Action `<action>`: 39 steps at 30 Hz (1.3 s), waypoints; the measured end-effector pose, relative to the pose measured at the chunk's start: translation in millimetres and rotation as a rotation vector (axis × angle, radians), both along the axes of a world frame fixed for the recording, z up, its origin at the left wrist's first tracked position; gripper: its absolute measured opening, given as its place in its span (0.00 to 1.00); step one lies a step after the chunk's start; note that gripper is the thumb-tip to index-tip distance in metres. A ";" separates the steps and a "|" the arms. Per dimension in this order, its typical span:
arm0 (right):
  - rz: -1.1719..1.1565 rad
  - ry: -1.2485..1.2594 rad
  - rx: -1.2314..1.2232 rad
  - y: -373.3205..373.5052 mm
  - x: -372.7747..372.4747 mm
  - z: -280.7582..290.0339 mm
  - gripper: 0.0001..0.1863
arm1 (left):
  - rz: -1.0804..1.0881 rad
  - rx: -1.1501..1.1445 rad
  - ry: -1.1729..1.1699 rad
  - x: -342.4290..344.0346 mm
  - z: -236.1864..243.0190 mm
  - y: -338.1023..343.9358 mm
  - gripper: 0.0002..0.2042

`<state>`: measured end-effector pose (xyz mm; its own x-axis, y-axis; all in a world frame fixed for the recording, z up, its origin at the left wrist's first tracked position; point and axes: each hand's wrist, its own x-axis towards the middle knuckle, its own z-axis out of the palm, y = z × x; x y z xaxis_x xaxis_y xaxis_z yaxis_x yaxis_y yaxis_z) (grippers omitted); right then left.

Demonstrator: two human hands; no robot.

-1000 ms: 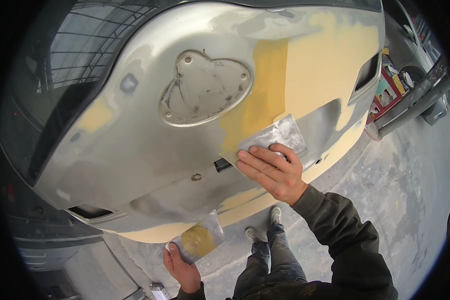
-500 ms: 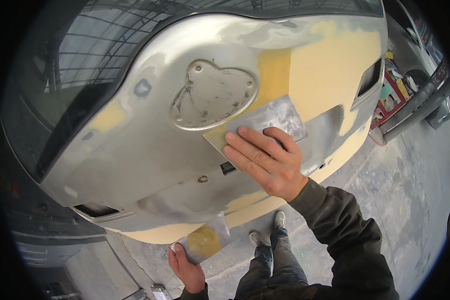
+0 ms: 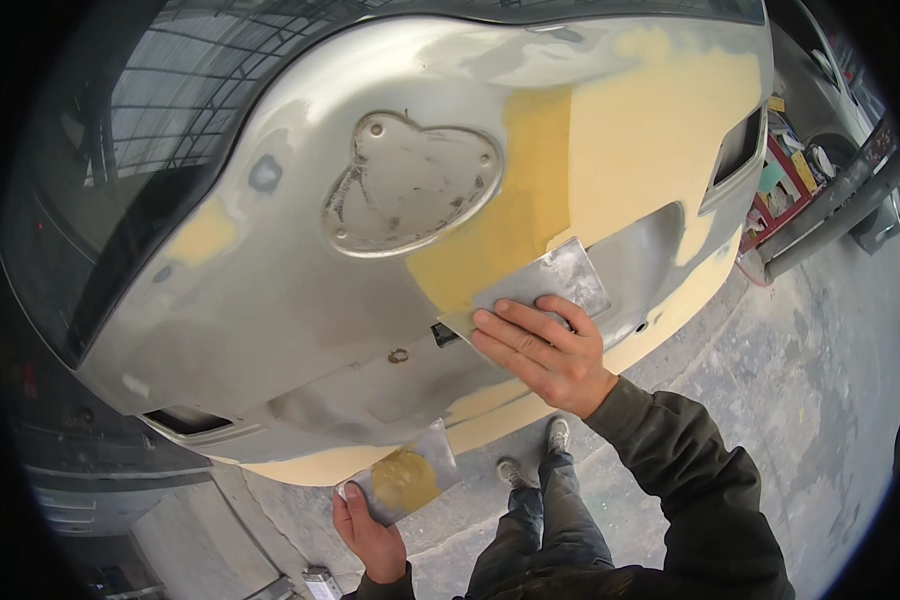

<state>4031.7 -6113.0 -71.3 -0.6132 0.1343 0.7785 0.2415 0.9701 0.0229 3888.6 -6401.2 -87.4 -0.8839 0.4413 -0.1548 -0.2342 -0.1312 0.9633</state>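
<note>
My right hand [image 3: 555, 350] presses a flat grey metal filler spreader [image 3: 560, 280] against the car's tailgate [image 3: 300, 310], its fingers laid along the plate. Above and left of the spreader's edge runs a band of darker yellow body filler [image 3: 500, 230], beside a paler, larger yellow area [image 3: 660, 130]. Down at the lower left, my left hand [image 3: 370, 535] grips a second thin metal plate [image 3: 440, 450] by its corner, thumb on top. A lump of yellow filler [image 3: 403, 480] lies on that plate. What the fingers do beneath it is hidden.
A bare recess [image 3: 410, 190] lies left of the filler, and a dark rear window [image 3: 160, 170] borders the panel. At right stand a red cart [image 3: 785, 190] with items, a grey pipe-like bar [image 3: 830, 220] and another car [image 3: 820, 70]. My shoes [image 3: 558, 435] are on the concrete floor [image 3: 770, 400].
My right hand and its spreader have moved down along the panel, and the darker filler band now reaches lower and further left. The left hand with its plate has barely shifted.
</note>
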 end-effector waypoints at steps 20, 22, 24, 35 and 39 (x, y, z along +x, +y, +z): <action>0.334 -0.062 -1.104 -14.8 94.6 51.3 0.19 | -0.203 0.106 0.337 -7.2 61.9 75.8 0.13; 0.147 0.037 -0.660 18.2 83.8 66.7 0.22 | -0.163 0.161 0.292 -10.4 73.5 69.2 0.13; -0.020 0.137 -0.312 54.4 69.8 94.4 0.24 | -0.183 0.181 0.281 -7.8 74.4 61.3 0.13; -0.067 0.171 0.034 89.0 14.3 117.3 0.23 | -0.169 0.109 0.210 -2.6 67.7 57.1 0.12; -0.033 0.081 0.010 76.9 24.1 97.7 0.23 | -0.199 0.099 0.203 -6.0 58.3 57.1 0.12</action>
<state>4055.9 -6036.1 26.5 -0.5436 0.1450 0.8267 0.2745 0.9615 0.0119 3882.7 -6344.0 -29.2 -0.7870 0.6131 0.0686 -0.0690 -0.1979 0.9778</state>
